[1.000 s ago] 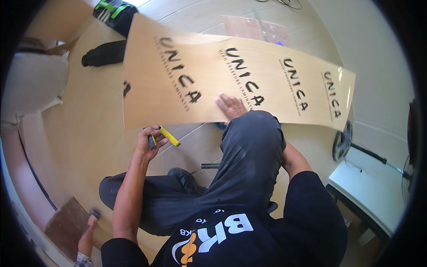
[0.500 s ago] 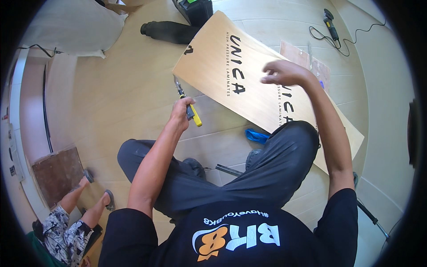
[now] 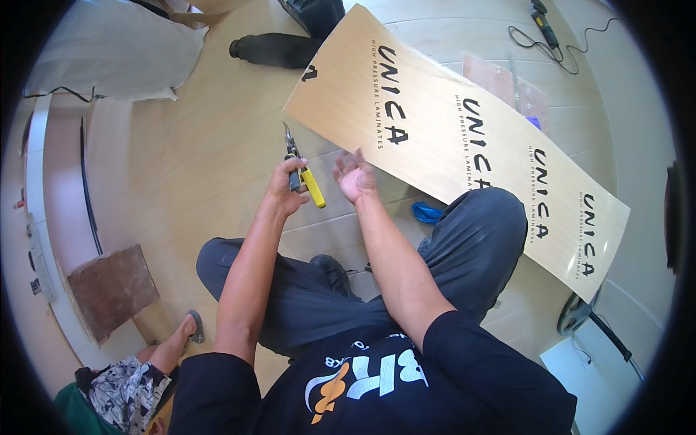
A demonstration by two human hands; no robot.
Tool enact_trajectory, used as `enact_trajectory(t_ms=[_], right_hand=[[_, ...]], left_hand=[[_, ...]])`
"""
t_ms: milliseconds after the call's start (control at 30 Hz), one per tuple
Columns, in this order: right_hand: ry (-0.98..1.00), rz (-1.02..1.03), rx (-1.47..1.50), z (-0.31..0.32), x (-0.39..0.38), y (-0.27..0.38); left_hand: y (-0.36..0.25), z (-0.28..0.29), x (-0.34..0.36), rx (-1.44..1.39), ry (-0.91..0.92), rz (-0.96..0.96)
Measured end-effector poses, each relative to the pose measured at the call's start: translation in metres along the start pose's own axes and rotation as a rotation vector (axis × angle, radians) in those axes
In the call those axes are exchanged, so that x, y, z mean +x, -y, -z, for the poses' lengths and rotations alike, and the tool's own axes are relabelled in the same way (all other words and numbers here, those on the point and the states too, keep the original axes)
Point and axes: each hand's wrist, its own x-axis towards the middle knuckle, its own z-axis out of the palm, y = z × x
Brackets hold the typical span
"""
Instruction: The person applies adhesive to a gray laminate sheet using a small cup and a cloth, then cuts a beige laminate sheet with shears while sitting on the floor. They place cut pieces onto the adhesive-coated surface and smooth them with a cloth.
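My left hand (image 3: 288, 181) is closed on snips (image 3: 304, 178) with yellow and dark handles, their blades upright just off the laminate sheet's left corner. The large, thin, wood-coloured laminate sheet (image 3: 430, 123), with black printing, lies diagonally ahead of me, its near edge at my bent right knee (image 3: 482, 232). My right hand (image 3: 354, 176) is open, palm up and fingers loosely curled, at the sheet's near edge just right of the snips; whether it touches the edge I cannot tell. A crumpled blue item (image 3: 426, 212) lies below the edge.
Another person's leg (image 3: 177, 337) is at lower left, near a brown board (image 3: 109, 290). A black tubular item (image 3: 272, 51) and white covered object (image 3: 116, 51) lie top left. A corded power tool (image 3: 544, 25) lies top right; a wheel with pole (image 3: 580, 312) is at lower right.
The sheet now appears diagonal, with my view turned. My right hand has come off the sheet's face down to its near edge, palm turned up. The snips in my left hand point upward.
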Motion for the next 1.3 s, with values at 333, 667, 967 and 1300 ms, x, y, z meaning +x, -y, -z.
enact_trajectory(t_ms=[333,667,967,1300], right_hand=[[-0.262,0.250,0.178,-0.016,0.038,-0.001],[-0.298,0.240,0.267,-0.014,0.032,-0.005],[-0.144,0.207,0.392,-0.013,0.030,-0.003],[0.028,0.090,0.425,-0.075,0.048,-0.035]], left_hand=[[0.047,0.019,-0.033,0.931,-0.068,-0.344],[-0.013,0.015,-0.040,0.976,-0.087,-0.303],[-0.027,0.000,-0.034,1.119,-0.089,-0.349],[-0.017,0.010,-0.060,1.158,-0.100,-0.329]])
